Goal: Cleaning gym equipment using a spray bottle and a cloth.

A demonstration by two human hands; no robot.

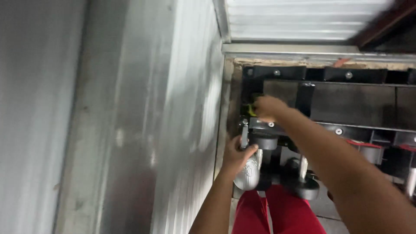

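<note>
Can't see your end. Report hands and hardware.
Left hand gripping silver metal fitting. Right hand on yellow-green part at black frame. Corrugated wall close left.

No packages, signs or screens show. The one possible label is a small yellow-green tag (251, 109) on the black metal frame (346, 104), partly covered by a hand; too blurred to be sure.

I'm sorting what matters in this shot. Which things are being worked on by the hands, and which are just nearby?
In hand:
- left hand grips the silver tool
- right hand on the yellow-green part of the black metal frame

Just nearby:
- corrugated metal wall
- black caster wheel
- red-capped fittings
</note>
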